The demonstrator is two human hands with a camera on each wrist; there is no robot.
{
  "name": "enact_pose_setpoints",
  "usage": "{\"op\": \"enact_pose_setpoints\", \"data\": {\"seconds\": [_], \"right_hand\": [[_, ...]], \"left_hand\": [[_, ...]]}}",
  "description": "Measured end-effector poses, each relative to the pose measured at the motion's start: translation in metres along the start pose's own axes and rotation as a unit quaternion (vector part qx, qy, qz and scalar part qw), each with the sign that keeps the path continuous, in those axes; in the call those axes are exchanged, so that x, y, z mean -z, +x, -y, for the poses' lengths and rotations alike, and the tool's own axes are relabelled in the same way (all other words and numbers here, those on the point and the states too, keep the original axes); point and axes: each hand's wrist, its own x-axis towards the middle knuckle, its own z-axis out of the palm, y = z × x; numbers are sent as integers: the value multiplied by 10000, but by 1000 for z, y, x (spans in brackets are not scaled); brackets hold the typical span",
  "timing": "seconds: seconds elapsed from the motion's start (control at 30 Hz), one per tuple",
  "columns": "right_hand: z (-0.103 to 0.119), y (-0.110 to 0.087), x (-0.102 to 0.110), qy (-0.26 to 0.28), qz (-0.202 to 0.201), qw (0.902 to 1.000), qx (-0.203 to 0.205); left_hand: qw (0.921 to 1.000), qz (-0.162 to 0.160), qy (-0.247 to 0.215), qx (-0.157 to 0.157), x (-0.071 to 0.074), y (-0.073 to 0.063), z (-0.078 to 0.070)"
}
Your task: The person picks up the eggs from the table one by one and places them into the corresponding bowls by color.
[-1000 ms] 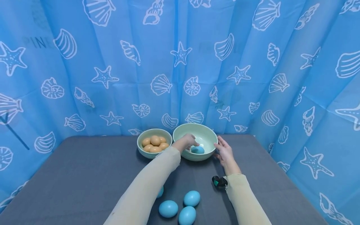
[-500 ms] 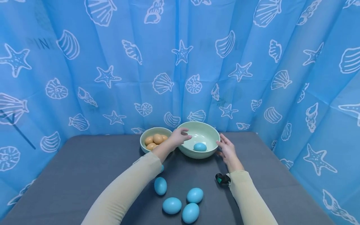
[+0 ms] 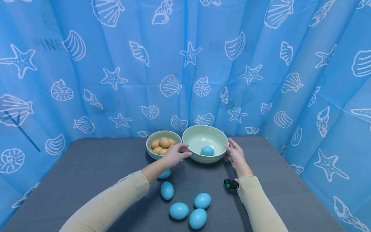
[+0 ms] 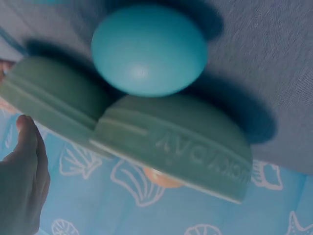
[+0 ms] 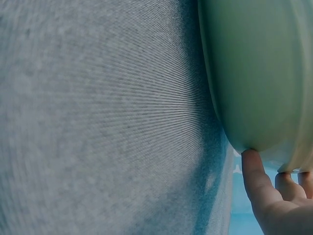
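Note:
In the head view my left hand (image 3: 176,154) hovers by the near left side of the large pale-green bowl (image 3: 200,137), thumb and fingers parted, nothing between them. One blue egg (image 3: 207,150) lies inside that bowl. My right hand (image 3: 236,156) rests its fingertips on the bowl's right side; the right wrist view shows fingers (image 5: 254,171) touching the outer wall (image 5: 264,88). Left of it stands a smaller green bowl (image 3: 150,154) with several brown eggs (image 3: 165,142), partly hidden by my left hand. A blue egg (image 4: 149,51) appears large in the left wrist view.
Several more blue eggs (image 3: 178,211) lie on the grey tabletop (image 3: 116,167) in front of the bowls, one (image 3: 164,174) partly behind my left forearm. A black strap-like object (image 3: 231,184) is at my right wrist. A blue shell-print curtain (image 3: 174,64) hangs behind the table.
My left hand has drawn out of the large bowl, moving left and toward me, and the blue egg it was touching now lies there alone. The right hand stays at the bowl's side.

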Motion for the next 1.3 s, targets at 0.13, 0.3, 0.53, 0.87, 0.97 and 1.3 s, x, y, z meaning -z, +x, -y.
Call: {"op": "enact_pose_setpoints", "data": {"seconds": [0.13,0.3,0.53,0.87,0.97,1.3], "right_hand": [[1,0,-1,14,-4,10000,26],[2,-1,-2,77,-21,10000,0],[3,-7,-1,62,0,9999,110],[3,-3,-1,147,-18,9999,-36],[4,-2,-1,197,-12,9998,-49],[3,-1,-2,180,-43,9998,-32]], "left_hand": [[9998,209,-30,-72,-5,-10,6],[9991,416,105,-30,-10,-18,13],[9973,669,298,-95,-14,-26,19],[9904,1348,305,-77,-23,-37,21],[9869,1579,323,6,-28,-41,19],[9738,2178,371,531,-41,-45,21]]}}
